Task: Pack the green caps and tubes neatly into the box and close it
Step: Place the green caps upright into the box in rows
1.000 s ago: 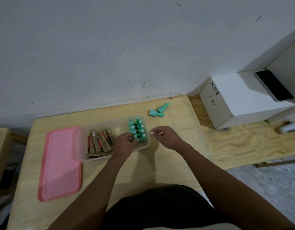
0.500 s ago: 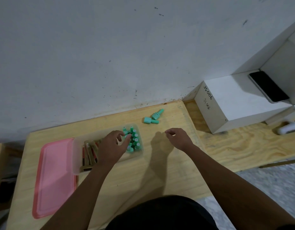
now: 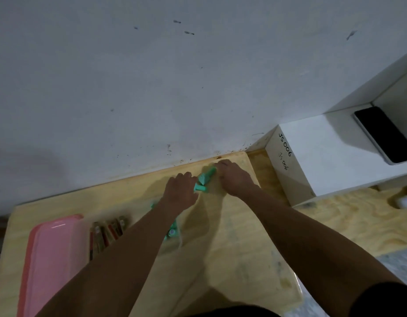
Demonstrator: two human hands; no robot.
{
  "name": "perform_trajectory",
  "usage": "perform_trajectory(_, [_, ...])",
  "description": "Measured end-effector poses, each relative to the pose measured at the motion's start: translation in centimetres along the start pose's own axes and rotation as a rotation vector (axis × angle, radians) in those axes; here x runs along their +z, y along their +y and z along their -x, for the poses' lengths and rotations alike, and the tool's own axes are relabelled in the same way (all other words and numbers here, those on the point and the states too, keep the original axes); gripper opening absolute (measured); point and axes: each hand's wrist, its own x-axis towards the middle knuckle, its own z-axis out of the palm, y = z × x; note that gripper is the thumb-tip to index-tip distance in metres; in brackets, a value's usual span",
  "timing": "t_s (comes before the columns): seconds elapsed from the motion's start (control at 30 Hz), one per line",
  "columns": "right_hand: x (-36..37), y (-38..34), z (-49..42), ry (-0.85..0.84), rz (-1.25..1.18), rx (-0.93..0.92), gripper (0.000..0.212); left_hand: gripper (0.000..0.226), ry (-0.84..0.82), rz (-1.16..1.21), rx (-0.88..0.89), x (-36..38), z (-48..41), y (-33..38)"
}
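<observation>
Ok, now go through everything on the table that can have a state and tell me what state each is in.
clear box: open, partly packed, mostly hidden.
pink lid: off, flat on the table beside the box.
loose green caps: two, lying on the table, outside the box.
left hand: at the caps, grip unclear.
right hand: at the caps, grip unclear.
phone: screen dark.

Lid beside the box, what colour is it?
The lid is pink, clearest in the head view.
</observation>
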Motion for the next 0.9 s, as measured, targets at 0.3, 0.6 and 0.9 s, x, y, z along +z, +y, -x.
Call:
perform_trajectory(0.3, [0.9, 1.3, -3.6, -0.077, 0.206, -0.146, 0.036, 0.037, -0.113, 0.15, -0.059, 2.3, -2.5, -0.1])
perform_trajectory(0.6, [0.7, 1.8, -0.4, 0.036, -0.418, 0.067, 0.032, 0.025, 0.112, 0.603, -0.109, 0.6, -2.2, -0.6])
perform_trajectory(0.9, [1.1, -2.0, 6.2, 0.269, -1.012, 0.21, 0.021, 0.018, 0.107, 1.401, -0.273, -4.0, 2.7, -0.9])
